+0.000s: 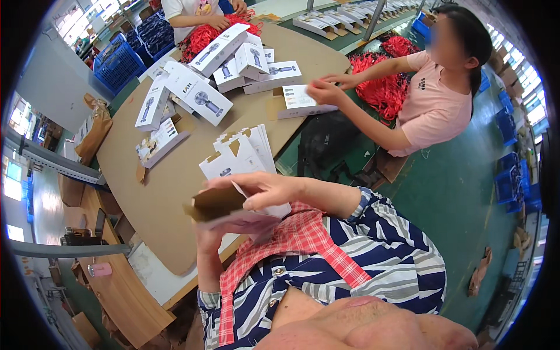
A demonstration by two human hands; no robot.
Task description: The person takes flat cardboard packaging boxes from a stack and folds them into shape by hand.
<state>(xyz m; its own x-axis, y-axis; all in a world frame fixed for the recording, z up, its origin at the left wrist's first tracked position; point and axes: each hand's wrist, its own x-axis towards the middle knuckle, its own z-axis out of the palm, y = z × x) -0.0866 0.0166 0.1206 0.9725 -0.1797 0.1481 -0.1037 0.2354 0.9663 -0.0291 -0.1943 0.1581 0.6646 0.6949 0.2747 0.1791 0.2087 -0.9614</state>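
Close to my chest I hold a white carton (251, 223), with its brown inside showing at the open end. My right hand (271, 189) lies over the top, its thumb and fingers gripping the carton near the opening. My left hand (207, 236) supports it from below on the left; the carton hides most of those fingers. Just beyond is a stack of flattened white cartons (254, 149) with cut flaps, on the table (175, 216). Farther off, several white fan boxes (201, 96) with a handheld fan printed on them lie in a loose pile.
Across to the right, a person in a pink shirt (440, 96) handles a white box (303, 99) at the table edge. Another person (201, 17) stands at the far side by red straps (233, 35). More red straps (379, 84) lie right. Blue crates (119, 64) stand far left.
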